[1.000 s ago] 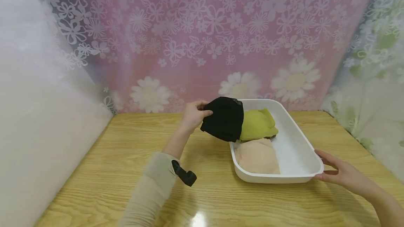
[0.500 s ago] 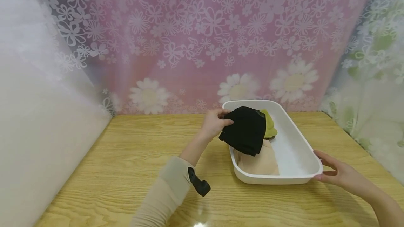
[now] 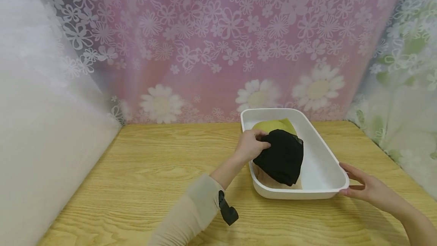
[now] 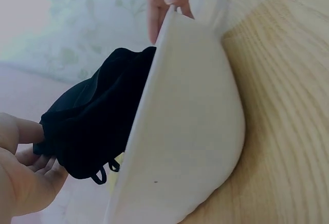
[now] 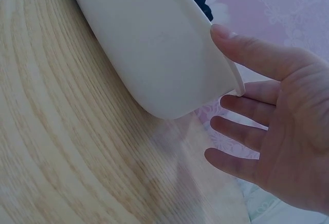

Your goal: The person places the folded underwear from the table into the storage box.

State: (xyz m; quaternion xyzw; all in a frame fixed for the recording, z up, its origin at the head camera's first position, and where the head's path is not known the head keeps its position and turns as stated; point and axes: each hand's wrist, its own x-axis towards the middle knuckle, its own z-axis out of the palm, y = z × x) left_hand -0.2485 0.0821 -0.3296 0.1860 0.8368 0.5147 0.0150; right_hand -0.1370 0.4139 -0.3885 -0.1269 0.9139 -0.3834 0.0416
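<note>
My left hand (image 3: 252, 146) pinches the left edge of a folded black bra (image 3: 281, 156) between thumb and fingers. The bra hangs tilted over the near left part of a white plastic tub (image 3: 321, 170); thin strap loops show under it in the left wrist view. Behind it lies a yellow-green folded garment (image 3: 273, 125), partly covered. Only a strip of a beige folded garment (image 3: 269, 180) shows below the black one. At the tub's near right corner, my right hand (image 3: 372, 189) holds the rim, thumb on the front side, fingers on the right side; its lower fingers are extended.
The tub stands on a wood-grain table (image 3: 164, 170), toward its right. A pink floral curtain (image 3: 205, 48) hangs behind the table, with pale sheets at both sides. A black strap (image 3: 227, 210) sits on the left sleeve.
My left hand has carried the black bra rightward and toward me, from the tub's left rim to over the beige garment. More of the yellow-green garment is uncovered than half a second ago. The right hand stays put.
</note>
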